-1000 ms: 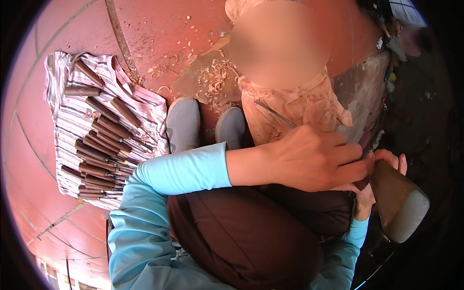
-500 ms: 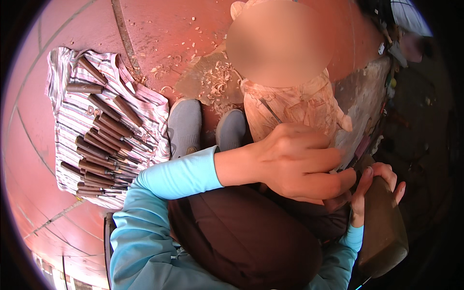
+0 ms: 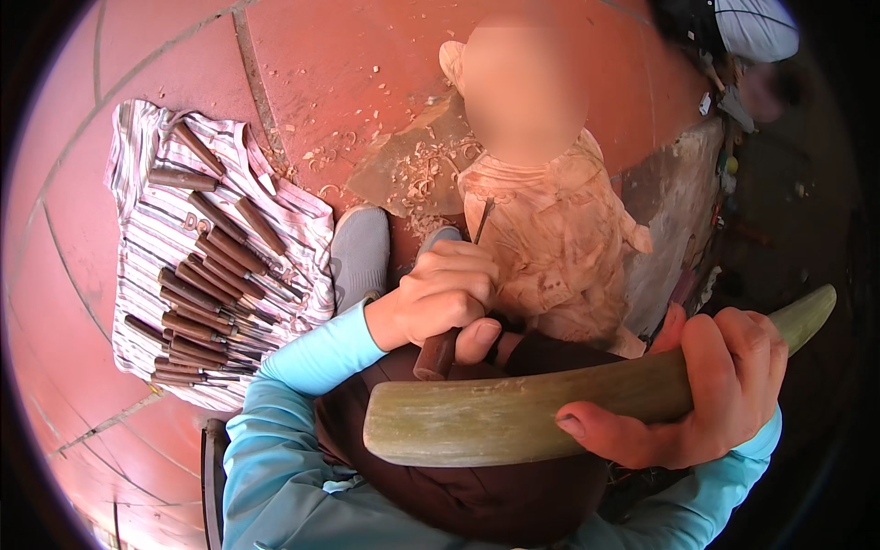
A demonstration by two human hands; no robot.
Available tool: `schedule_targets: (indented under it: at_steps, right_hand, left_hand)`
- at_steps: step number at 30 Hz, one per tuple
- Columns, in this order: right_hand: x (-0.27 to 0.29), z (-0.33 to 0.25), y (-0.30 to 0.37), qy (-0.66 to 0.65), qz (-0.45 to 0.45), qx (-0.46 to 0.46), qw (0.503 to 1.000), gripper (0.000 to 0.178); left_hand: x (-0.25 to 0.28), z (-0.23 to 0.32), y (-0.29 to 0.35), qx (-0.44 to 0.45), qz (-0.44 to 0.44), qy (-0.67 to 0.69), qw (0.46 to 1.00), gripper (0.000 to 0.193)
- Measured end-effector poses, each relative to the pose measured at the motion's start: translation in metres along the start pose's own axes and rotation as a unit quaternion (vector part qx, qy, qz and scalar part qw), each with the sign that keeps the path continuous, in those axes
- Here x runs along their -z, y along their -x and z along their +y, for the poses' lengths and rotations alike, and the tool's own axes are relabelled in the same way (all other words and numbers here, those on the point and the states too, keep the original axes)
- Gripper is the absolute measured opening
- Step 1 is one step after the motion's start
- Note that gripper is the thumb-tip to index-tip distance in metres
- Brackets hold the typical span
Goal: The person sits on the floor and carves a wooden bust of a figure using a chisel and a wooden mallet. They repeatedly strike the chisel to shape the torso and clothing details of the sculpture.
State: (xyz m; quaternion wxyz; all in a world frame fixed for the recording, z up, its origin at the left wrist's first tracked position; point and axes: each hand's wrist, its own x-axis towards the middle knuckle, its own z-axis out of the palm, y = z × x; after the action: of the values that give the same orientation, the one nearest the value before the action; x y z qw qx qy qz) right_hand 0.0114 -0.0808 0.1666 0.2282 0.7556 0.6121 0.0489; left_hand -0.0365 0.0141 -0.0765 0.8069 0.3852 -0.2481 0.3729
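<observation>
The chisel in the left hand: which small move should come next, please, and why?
Probably the left hand should settle the chisel firmly against the carved figure. Its blade points that way, but I cannot tell whether it touches, and the right hand holds the greenish club close to the chisel's butt end.

- From my remote post, I view a red tiled floor [image 3: 321,64], grey joints [image 3: 252,69] crossing it.
- A striped shirt [image 3: 137,247] lies spread at left, bearing many brown-handled tools [image 3: 229,252].
- Pale wood shavings [image 3: 423,174] litter the floor and a flat brown slab [image 3: 385,165].
- Two grey shoes [image 3: 362,252] stand right of the shirt.
</observation>
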Motion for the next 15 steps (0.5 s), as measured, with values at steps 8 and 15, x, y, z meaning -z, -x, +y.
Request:
schedule_targets:
  at_steps: [8, 15]
  right_hand:
    - [-0.013, -0.010, -0.018, -0.033, 0.005, 0.022, 0.999, 0.056]
    - [-0.017, -0.012, -0.014, -0.086, 0.019, -0.057, 0.995, 0.056]
  left_hand:
    - [0.007, 0.002, 0.011, -0.009, 0.076, 0.010, 0.997, 0.022]
    - [0.027, -0.001, -0.002, -0.028, 0.117, -0.043, 0.992, 0.021]
